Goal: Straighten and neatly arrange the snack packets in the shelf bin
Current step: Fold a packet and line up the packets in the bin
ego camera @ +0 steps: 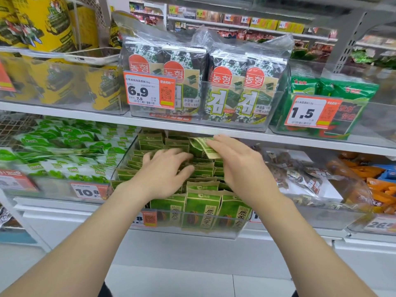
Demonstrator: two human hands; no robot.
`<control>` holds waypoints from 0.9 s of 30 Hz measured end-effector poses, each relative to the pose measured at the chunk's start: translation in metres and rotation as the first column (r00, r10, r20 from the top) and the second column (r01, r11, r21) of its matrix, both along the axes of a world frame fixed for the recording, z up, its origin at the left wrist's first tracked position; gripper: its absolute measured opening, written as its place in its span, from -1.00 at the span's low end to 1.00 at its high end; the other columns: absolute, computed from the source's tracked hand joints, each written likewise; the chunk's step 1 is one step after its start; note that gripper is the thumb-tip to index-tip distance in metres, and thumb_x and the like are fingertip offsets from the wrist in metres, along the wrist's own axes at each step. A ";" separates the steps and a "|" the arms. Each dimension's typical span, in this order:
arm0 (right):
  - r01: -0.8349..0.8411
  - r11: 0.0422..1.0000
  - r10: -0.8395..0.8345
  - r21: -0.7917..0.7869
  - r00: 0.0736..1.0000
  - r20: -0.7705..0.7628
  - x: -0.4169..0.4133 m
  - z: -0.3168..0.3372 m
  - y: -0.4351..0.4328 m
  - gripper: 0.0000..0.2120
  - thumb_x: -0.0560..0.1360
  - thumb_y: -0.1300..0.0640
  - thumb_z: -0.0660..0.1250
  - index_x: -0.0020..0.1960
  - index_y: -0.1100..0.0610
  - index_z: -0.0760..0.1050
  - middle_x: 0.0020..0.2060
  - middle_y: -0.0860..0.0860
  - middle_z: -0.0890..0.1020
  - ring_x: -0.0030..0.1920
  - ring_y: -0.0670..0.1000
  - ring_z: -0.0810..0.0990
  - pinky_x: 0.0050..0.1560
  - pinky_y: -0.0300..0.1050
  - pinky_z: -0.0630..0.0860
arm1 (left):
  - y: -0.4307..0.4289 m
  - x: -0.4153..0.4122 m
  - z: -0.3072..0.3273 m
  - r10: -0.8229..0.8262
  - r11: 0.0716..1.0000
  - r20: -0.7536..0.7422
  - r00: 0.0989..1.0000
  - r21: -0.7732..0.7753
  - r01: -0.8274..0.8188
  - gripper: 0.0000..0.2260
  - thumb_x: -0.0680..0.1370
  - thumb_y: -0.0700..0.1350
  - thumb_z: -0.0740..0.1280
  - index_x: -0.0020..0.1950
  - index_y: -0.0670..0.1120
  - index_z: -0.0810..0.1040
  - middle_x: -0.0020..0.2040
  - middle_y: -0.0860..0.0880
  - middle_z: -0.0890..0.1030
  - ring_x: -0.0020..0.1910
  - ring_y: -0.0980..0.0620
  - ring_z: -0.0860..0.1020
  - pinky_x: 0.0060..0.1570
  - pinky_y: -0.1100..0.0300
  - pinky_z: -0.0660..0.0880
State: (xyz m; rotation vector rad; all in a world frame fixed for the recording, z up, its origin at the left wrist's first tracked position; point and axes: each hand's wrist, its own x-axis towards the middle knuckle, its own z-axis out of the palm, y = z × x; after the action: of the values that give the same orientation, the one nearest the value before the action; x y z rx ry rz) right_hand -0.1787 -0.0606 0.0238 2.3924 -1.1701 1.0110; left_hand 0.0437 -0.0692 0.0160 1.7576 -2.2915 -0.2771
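Seen from the head camera, a person's two bare arms reach forward into a clear plastic shelf bin (192, 232) packed with rows of small green-and-tan snack packets (197, 209). The bin sits directly under and around both hands. The left hand (165, 172) is open, its fingers spread and lightly bent, resting on the top edges of the packets in the middle rows. The right hand (240, 166) holds one loose packet (203, 146) just past the left fingertips. Its fingers lie over the packet and the thumb is hidden, and the packet sits raised and twisted above the rows. The front row, nearest the wrists, stands upright and faces out. The rows beneath the palms lean and look uneven. The step in hand appears to be tidying the middle and back rows. The next move likely calls for the left hand to hold a gap open while the right slides the loose packet down upright into line. The shelf edge (192, 127) hangs close above the fingertips, leaving little room to lift anything at the back. Above it stand large seaweed packs (227, 88) with an orange price tag (147, 91). Left of the left hand lies a bin of green-and-white packets (64, 146). Right of the right hand are clear bags of brown snacks (300, 174), with orange packets (377, 185) beyond them. A small orange label (150, 218) hangs on the bin's front below the left wrist.
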 end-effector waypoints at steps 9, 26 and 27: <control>0.272 0.902 -0.173 0.336 0.939 -0.297 0.030 -0.003 -0.046 -0.42 0.54 0.47 0.24 0.50 0.11 0.46 0.21 0.17 0.66 0.17 0.26 0.63 0.11 0.15 0.62 | 0.004 -0.002 -0.004 -0.068 0.980 0.065 0.996 0.192 0.055 -0.60 0.75 0.19 -0.04 0.43 0.35 0.51 0.72 0.08 0.13 0.67 -0.22 0.03 0.53 -0.41 0.03; 0.431 0.702 -0.137 0.567 0.863 -0.487 0.054 -0.016 -0.108 -0.51 0.74 0.09 0.15 0.64 0.03 0.15 0.44 0.19 0.53 0.49 0.26 0.41 0.57 0.38 0.01 | 0.008 -0.001 -0.005 -0.087 0.980 0.078 0.993 0.185 0.072 -0.57 0.76 0.18 -0.09 0.52 0.32 0.42 0.73 0.05 0.08 0.69 -0.20 -0.02 0.57 -0.39 -0.02; 0.355 0.726 -0.120 0.589 0.909 -0.399 0.050 -0.016 -0.102 -0.52 0.74 0.05 0.20 0.61 0.02 0.16 0.41 0.20 0.54 0.45 0.26 0.44 0.56 0.36 0.11 | 0.008 -0.001 -0.005 -0.088 0.980 0.080 0.993 0.183 0.072 -0.57 0.76 0.18 -0.09 0.50 0.31 0.44 0.73 0.05 0.08 0.69 -0.20 -0.02 0.57 -0.39 -0.02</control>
State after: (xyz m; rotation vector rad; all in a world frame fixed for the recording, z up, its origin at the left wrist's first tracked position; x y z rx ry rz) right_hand -0.1291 -0.1626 0.0081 2.6321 -1.8578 0.0652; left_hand 0.0429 -0.0613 0.0112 1.7962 -2.4724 -0.4442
